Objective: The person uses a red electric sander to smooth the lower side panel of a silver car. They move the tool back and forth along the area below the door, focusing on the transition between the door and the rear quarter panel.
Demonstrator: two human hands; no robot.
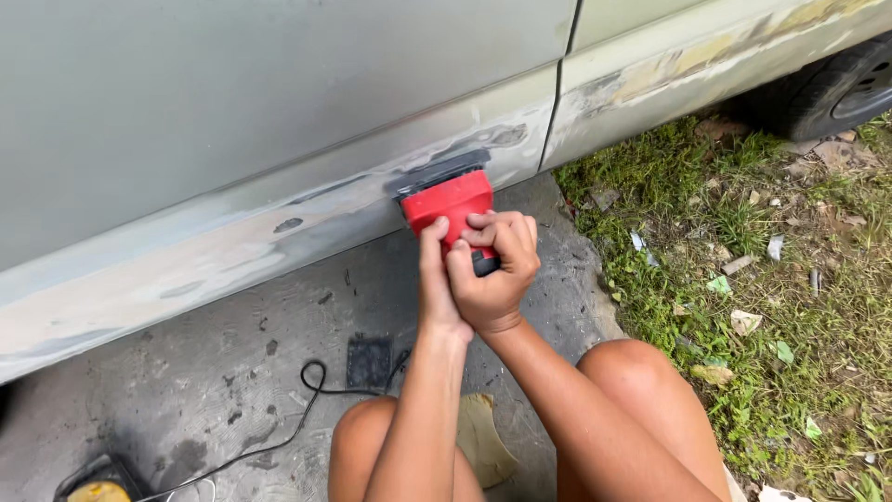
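**Both hands on the red sander, low on the car door**

So the red sander (449, 200) is pressed flat against the lower strip of the car door (279, 214), right by the seam to the next panel. The left hand (434, 279) is wrapped around the sander's back end, and the right hand (497, 265) is curled tight over it from the other side, fingers folded over the top. Both are closed firmly on the tool, thumbs touching. The paint along that strip looks patchy, grey and bare in spots. A black cord (307, 409) snakes across the concrete floor (186, 390) below, near a dark square pad (369, 361). Grass (743, 279) with litter sits off to the right, and a tyre (836, 88) shows top right.
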